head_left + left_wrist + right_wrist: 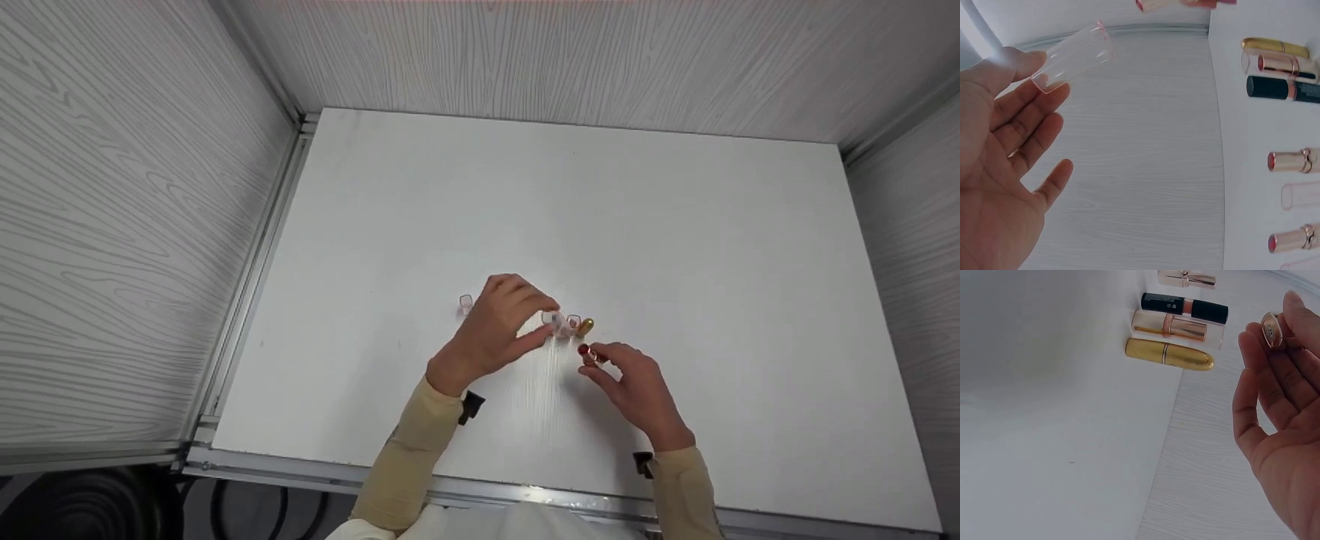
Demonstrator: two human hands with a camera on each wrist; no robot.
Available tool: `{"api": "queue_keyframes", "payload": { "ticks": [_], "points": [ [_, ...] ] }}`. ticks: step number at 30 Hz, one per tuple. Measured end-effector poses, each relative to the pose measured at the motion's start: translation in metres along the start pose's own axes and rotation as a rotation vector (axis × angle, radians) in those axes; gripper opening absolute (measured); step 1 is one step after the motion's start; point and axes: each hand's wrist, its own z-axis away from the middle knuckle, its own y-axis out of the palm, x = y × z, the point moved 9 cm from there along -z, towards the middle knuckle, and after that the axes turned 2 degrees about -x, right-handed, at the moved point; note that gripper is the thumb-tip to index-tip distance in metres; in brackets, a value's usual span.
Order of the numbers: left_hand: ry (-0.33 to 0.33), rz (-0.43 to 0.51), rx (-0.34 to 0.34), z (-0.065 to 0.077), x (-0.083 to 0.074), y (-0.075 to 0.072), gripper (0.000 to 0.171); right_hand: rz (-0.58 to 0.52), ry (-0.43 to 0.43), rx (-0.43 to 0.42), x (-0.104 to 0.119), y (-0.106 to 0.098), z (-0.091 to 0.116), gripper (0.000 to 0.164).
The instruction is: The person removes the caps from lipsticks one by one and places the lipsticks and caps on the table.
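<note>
My left hand (491, 322) pinches a clear plastic lipstick cap (1075, 59) between thumb and fingertips, raised off the white table. To its right, my right hand (630, 379) holds an uncapped rose-gold lipstick (589, 355) by its lower part, its red tip pointing up and leftward. The right wrist view shows that lipstick's base (1271, 331) nearly end-on between thumb and fingers. Cap and lipstick are apart. Just beyond the hands lie a gold lipstick tube (1169, 354), a clear-capped lipstick (1177, 328) and a black tube (1184, 307), side by side.
On the white table (675, 225), two more uncapped lipsticks (1289, 161) lie in the same row, with clear caps (1300, 197) beside them. Part of this row is hidden behind my left hand in the head view. Grey wood-grain panels (127, 225) enclose the table.
</note>
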Motion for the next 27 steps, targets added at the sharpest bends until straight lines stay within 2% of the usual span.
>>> {"api": "queue_keyframes", "payload": {
  "ticks": [5, 11, 18, 23, 27],
  "points": [
    [-0.043, -0.099, -0.027, 0.000, 0.021, -0.004, 0.016, 0.015, 0.034, 0.004, -0.005, -0.002, 0.004, 0.029],
    [-0.084, -0.202, 0.009, -0.002, 0.043, 0.014, 0.015, 0.037, 0.064, -0.003, -0.010, -0.005, 0.007, 0.031],
    [-0.122, -0.360, 0.162, 0.001, 0.058, 0.050, 0.018, 0.029, 0.076, -0.005, -0.014, -0.010, 0.010, 0.030],
    [-0.163, -0.419, 0.276, 0.008, 0.068, 0.076, 0.023, 0.016, 0.093, -0.004, -0.017, -0.012, 0.012, 0.029],
    [-0.195, -0.455, 0.351, 0.014, 0.075, 0.092, 0.029, 0.016, 0.118, 0.004, -0.019, -0.012, 0.013, 0.030]
  ]
}}
